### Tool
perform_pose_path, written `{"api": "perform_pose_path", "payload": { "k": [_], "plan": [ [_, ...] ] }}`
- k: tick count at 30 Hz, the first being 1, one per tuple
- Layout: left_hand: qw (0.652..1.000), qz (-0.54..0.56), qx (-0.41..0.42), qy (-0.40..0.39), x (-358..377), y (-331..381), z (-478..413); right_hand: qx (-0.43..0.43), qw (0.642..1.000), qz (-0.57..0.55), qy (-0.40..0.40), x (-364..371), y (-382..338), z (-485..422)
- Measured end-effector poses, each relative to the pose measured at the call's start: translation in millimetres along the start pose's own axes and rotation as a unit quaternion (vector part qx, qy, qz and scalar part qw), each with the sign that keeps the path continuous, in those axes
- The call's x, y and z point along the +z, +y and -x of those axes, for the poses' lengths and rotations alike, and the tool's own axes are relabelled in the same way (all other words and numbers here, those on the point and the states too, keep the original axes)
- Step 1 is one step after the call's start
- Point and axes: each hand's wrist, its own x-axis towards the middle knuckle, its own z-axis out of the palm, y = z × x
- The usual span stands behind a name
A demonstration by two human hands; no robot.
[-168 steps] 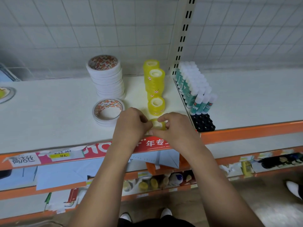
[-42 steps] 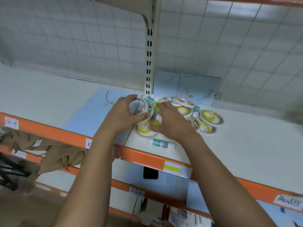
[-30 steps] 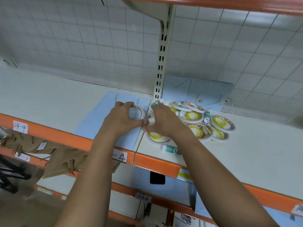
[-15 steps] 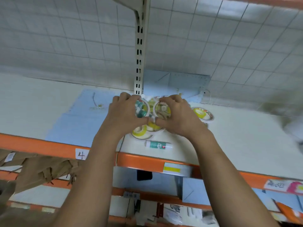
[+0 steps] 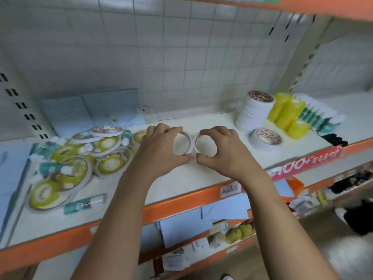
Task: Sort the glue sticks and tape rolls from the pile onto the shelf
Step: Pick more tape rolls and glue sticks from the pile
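Two tape rolls (image 5: 191,144) were gripped, by left hand (image 5: 159,151) and right hand (image 5: 225,153); the white stack (image 5: 252,115) was seen rightward, nearer the latter.

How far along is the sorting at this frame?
Partly done. At the right of the shelf stand sorted white tape stacks, yellow tape rolls and a row of glue sticks. In hand: the left hand grips one white roll, the right hand another. Left to do: the mixed pile on the left, plus a loose glue stick near the front edge.
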Motion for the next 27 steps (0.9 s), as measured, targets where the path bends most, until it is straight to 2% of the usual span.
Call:
{"api": "perform_pose_path", "payload": {
  "k": [6,13,21,27],
  "plan": [
    [0.999,0.022,0.009,-0.024,62.0,74.7,-42.5,0.026,1.0,0.011,-0.008,-32.5,99.6,1.5],
    [1.0,0.0,-0.018,-0.019,118.2,133.7,-81.0,0.014,1.0,-0.015,0.012,-56.5,192.4,-16.7],
    [0.995,-0.019,-0.092,-0.022,142.1,160.9,-96.0,-0.036,0.996,-0.066,-0.046,-54.0,238.7,-37.9],
    [0.995,-0.053,-0.073,-0.045,151.6,184.4,-112.8,-0.058,0.99,-0.101,-0.075,-51.4,264.3,-39.6]
  ]
}}
